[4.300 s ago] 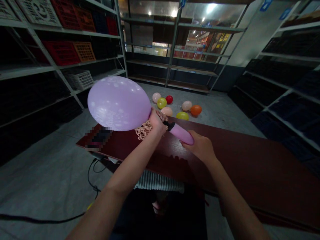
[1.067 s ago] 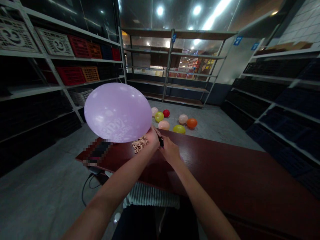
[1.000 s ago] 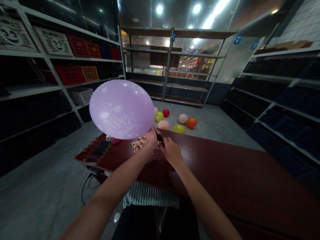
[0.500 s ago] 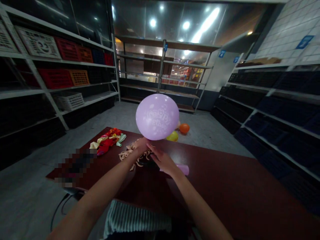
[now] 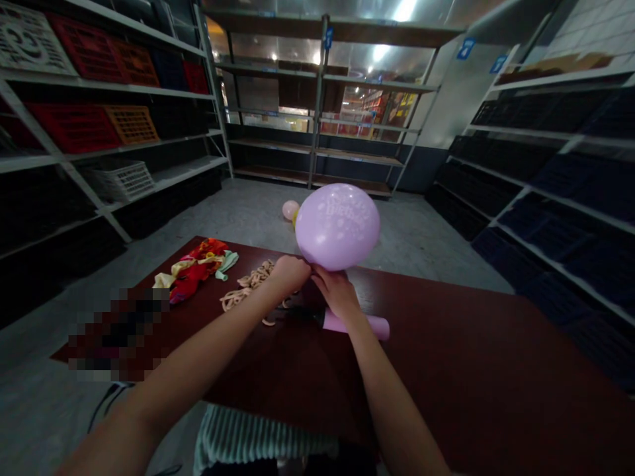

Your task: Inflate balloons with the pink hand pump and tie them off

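A blown-up purple balloon [image 5: 337, 226] with pale printed lettering stands just above and beyond my hands. My left hand [image 5: 292, 273] is closed near the balloon's lower left side, pinching at its neck. Beside it, my right hand [image 5: 337, 292] has its fingers bent in under the balloon, at the neck too. The neck itself is hidden by my fingers. Under my right wrist lies a purple cylinder [image 5: 380, 328] with a dark end, like a balloon hand pump. A tangle of beige cord-like strips [image 5: 248, 285] lies to the left of my left hand.
Limp red, cream and green balloons [image 5: 198, 268] lie on the dark red table [image 5: 446, 357] at the left. Beyond it, a pink balloon [image 5: 290, 211] and part of a yellow one rest on the floor. Shelves with crates [image 5: 124, 182] line the sides.
My hands and the purple balloon have shifted right, and the balloon has turned. More of the purple cylinder shows. The view has tilted down; the orange balloon is out of sight.
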Tool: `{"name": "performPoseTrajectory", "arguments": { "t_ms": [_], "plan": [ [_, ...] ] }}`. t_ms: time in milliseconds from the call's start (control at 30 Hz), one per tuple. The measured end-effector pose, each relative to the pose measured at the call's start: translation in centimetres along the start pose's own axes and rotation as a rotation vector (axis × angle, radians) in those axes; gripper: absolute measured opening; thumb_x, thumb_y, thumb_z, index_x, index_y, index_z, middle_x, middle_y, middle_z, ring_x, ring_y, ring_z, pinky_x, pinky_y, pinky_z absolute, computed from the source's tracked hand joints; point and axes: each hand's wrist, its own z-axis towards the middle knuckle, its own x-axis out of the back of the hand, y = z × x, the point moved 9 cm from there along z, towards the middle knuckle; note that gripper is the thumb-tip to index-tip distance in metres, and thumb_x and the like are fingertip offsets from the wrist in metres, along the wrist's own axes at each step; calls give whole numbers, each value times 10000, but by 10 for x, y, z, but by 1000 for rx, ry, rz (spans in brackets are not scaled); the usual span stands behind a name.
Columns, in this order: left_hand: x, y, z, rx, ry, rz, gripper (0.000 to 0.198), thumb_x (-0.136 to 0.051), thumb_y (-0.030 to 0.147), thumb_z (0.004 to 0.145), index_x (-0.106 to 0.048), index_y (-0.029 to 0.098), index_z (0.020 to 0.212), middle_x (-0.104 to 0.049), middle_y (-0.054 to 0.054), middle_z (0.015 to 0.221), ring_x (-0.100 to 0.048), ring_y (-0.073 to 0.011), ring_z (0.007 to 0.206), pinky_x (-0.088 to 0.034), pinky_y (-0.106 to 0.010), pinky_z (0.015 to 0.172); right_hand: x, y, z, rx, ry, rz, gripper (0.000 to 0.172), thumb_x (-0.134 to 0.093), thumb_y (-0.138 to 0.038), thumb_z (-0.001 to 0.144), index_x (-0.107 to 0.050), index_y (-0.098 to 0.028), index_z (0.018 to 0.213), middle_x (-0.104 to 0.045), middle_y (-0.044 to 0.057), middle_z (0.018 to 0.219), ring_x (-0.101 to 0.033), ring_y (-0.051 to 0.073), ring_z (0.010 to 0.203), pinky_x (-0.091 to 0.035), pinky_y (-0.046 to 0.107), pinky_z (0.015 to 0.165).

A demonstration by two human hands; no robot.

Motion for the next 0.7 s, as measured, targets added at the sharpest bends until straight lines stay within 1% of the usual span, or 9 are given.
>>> {"name": "performPoseTrajectory", "arguments": {
  "t_ms": [100,167,233,333,433,533,600,633,700],
  "plan": [
    [3,12,-2,-77,-12,66,409,-725,52,784,-505,163,459,-576,-146,587,-702,-376,910,-537,-453,829,3,-1,-1,-30,-2,-101,414,-345,-422,1066,-586,-371,1400,-778,55,993,-734,245,833,-569,357,766],
    [3,19,-4,-100,-22,95,455,-716,12,765,-444,171,437,-534,-116,555,-698,-361,871,-526,-457,835,3,-3,-1,-14,1,-159,408,-346,-394,1065,-618,-369,1369,-781,55,930,-731,246,787,-558,348,740],
    [3,22,-5,-92,-39,126,453,-706,3,763,-433,177,446,-526,-99,552,-692,-349,845,-511,-464,855,2,-3,-1,3,-12,-190,401,-351,-369,1062,-642,-366,1338,-783,51,897,-729,245,764,-544,332,705],
    [1,22,-8,-83,-71,138,367,-706,55,784,-504,188,508,-559,-88,583,-684,-323,788,-499,-449,841,-2,-3,-2,26,-36,-217,387,-358,-340,1060,-667,-359,1291,-784,40,877,-730,230,762,-526,306,691],
    [-3,24,-13,-154,-123,-5,253,-738,139,791,-602,207,589,-601,-62,597,-651,-247,675,-494,-346,748,-2,-4,-5,44,-30,-230,377,-387,-309,1046,-665,-350,1299,-783,51,889,-733,235,780,-521,311,718],
    [-8,20,-21,-224,-142,-233,236,-778,201,763,-624,225,587,-568,-5,510,-555,-164,499,-434,-236,561,-1,-6,-9,55,-23,-202,374,-419,-299,1030,-657,-344,1315,-780,58,883,-733,253,790,-520,323,723],
    [-7,15,-26,-256,-106,-370,253,-756,285,799,-630,227,588,-553,12,478,-520,-148,423,-382,-222,458,0,-8,-11,65,-31,-191,373,-415,-279,1026,-665,-341,1297,-779,52,879,-732,249,793,-519,310,712],
    [-6,13,-29,-274,-79,-427,275,-722,339,838,-638,226,602,-565,10,485,-527,-150,412,-373,-224,434,1,-9,-12,71,-35,-191,377,-410,-260,1024,-668,-340,1287,-780,46,884,-731,241,795,-519,300,707],
    [-3,11,-35,-307,-22,-503,337,-631,424,911,-652,221,642,-605,-2,529,-567,-159,440,-394,-228,439,3,-11,-13,84,-42,-195,386,-408,-225,1016,-665,-339,1280,-784,35,905,-731,223,798,-521,283,701]
  ]
}}
